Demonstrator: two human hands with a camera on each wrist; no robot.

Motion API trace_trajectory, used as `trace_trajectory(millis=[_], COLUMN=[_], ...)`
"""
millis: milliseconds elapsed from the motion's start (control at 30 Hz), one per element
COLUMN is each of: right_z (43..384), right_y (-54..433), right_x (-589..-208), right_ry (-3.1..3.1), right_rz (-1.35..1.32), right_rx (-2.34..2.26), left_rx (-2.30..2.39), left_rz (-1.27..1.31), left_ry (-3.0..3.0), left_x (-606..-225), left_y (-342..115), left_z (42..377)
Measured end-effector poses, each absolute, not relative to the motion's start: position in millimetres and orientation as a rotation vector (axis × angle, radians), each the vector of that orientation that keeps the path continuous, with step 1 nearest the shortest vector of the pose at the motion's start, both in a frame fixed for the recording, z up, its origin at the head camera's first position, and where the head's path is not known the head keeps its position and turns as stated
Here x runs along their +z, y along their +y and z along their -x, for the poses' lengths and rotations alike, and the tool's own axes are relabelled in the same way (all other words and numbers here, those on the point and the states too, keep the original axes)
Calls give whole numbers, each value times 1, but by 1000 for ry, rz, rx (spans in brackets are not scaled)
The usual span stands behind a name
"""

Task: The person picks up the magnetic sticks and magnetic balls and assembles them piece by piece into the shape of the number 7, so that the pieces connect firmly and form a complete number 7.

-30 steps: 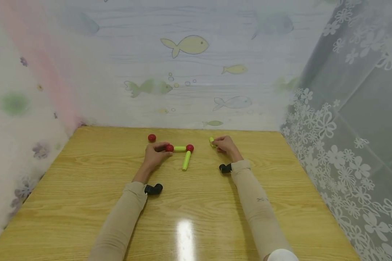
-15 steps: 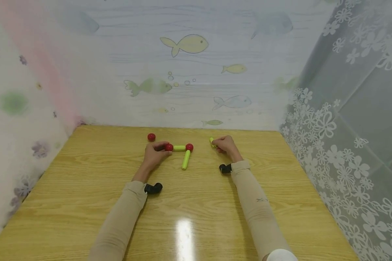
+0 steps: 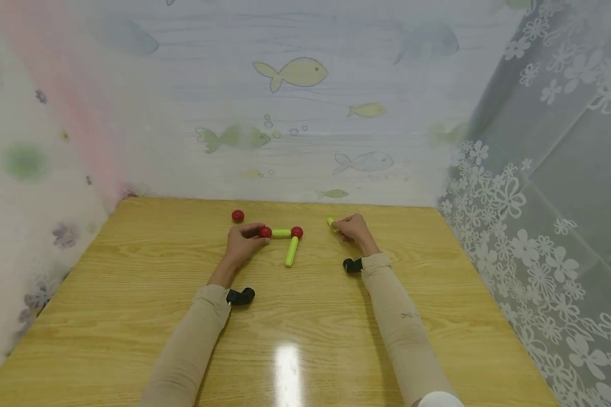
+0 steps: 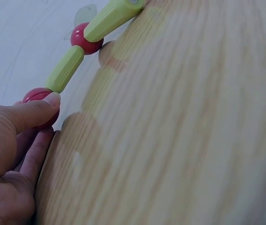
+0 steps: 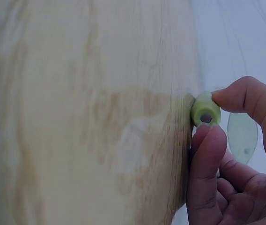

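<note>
My left hand (image 3: pixel 242 243) pinches a red ball (image 3: pixel 266 232) between thumb and fingers at the left end of a joined piece. From that ball a yellow-green rod (image 3: pixel 282 233) runs right to a second red ball (image 3: pixel 297 232). Another yellow-green rod (image 3: pixel 291 252) extends from the second ball toward the near side of the table. Farther right, my right hand (image 3: pixel 353 229) pinches a separate yellow-green rod (image 3: pixel 331 224). The right wrist view shows that rod (image 5: pixel 206 110) end-on, with a round grey spot in its end face, between thumb and fingertips.
A loose red ball (image 3: pixel 237 216) lies behind my left hand, near the back of the wooden table (image 3: pixel 305 316). Fish-patterned sheeting (image 3: pixel 295 113) rises at the table's back edge. A patterned sheet (image 3: pixel 35 169) stands on the left, a flowered translucent one (image 3: pixel 529 226) on the right.
The rod in my right hand has turned slightly, its far end tilting more to the left. My left hand and the joined piece stay in place.
</note>
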State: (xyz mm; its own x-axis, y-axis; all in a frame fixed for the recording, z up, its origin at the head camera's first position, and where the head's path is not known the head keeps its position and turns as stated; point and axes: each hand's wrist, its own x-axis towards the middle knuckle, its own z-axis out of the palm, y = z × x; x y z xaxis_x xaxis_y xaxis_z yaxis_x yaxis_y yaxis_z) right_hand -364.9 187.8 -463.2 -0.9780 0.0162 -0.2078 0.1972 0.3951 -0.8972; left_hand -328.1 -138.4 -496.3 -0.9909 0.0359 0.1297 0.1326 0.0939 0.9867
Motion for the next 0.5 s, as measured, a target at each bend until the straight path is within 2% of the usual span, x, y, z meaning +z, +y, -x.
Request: trace_trajectory(millis=[500], right_z=[365], right_y=[186], right_x=[-466], right_ry=[2527], right_rz=[-156], right_rx=[-1556], left_rx=[-2071], left_rz=[146], left_ry=[-2289], left_x=[-496], left_y=[-140], left_z=[328])
